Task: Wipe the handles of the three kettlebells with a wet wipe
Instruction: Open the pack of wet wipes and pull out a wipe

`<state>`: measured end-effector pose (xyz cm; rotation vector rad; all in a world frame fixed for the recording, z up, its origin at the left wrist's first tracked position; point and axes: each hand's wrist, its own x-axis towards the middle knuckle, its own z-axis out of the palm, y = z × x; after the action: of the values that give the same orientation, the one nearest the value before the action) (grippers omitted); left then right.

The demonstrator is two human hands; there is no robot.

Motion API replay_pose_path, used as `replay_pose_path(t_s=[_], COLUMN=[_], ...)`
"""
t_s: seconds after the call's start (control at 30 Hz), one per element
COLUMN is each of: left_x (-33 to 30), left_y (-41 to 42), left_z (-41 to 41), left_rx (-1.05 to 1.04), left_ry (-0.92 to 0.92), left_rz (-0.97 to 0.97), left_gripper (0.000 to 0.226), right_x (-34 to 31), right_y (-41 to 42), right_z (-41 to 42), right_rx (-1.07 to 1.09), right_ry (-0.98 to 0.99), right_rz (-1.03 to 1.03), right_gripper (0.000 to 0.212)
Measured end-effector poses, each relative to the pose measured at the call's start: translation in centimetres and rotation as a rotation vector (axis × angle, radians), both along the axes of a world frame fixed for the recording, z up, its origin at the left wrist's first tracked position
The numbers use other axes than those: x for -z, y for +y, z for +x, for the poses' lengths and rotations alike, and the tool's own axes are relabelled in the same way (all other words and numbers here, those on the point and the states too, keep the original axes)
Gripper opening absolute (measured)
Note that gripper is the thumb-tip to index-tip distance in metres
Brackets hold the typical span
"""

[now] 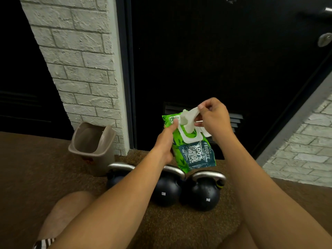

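Note:
Three black kettlebells with silver handles stand in a row on the brown carpet: the left one (115,177) partly behind my left forearm, the middle one (166,192), and the right one (203,192). Above them my left hand (164,144) holds a green pack of wet wipes (194,151), its white lid flipped open. My right hand (213,117) pinches a white wet wipe (188,119) that sticks up out of the pack's opening.
A beige plastic bin (93,144) with a swing lid stands left of the kettlebells against a white brick pillar (84,69). A black door (215,51) with a vent is behind. My knee (68,212) shows at the lower left.

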<state>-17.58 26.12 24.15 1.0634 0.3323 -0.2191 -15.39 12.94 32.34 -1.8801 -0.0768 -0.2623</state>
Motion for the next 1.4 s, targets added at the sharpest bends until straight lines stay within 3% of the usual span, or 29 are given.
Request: replay_pose_path(t_s=[0.23,0.4,0.5,0.63,0.77,0.93,1.17,1.3,1.4], left_x=[0.4,1.3,1.7,1.5,1.1,0.7,1.4,1.2,1.5], left_y=[-0.7,-0.9,-1.2,-1.1,-1.1,-1.0,-0.6,-0.9,-1.3], left_z=[-0.3,-0.6,-1.0,-1.1,-1.0,-0.7,0.5,0.7,0.9], left_rx=[-0.022,-0.067,-0.066,-0.086,-0.09,-0.059,-0.031,-0.006,0.015], left_ry=[0.031,0.07,0.083,0.069,0.052,0.002,-0.032,0.017,0.034], left_rz=[-0.012,0.052,0.023,-0.013,-0.013,-0.182,-0.332,-0.169,-0.08], left_gripper=[0.032,0.04,0.035,0.034,0.039,0.045,0.081,0.047,0.041], right_x=[-0.5,-3.8,-6.4,-7.7,-6.1,-3.4,-0.8,0.9,1.3], right_y=[0.5,1.2,0.2,-2.5,-4.5,-5.1,-8.0,-8.5,-7.7], right_z=[-0.5,-1.3,-1.2,-0.2,0.2,0.3,0.7,0.2,0.1], right_rx=[-0.095,-0.113,-0.092,-0.034,0.057,0.129,0.146,0.064,-0.063], right_ry=[-0.048,-0.143,-0.192,-0.171,-0.072,0.048,0.3,0.419,0.422], right_rz=[-0.052,0.218,0.315,0.526,0.543,0.377,0.298,-0.001,-0.001], right_gripper=[0.018,0.02,0.017,0.019,0.015,0.014,0.021,0.018,0.018])
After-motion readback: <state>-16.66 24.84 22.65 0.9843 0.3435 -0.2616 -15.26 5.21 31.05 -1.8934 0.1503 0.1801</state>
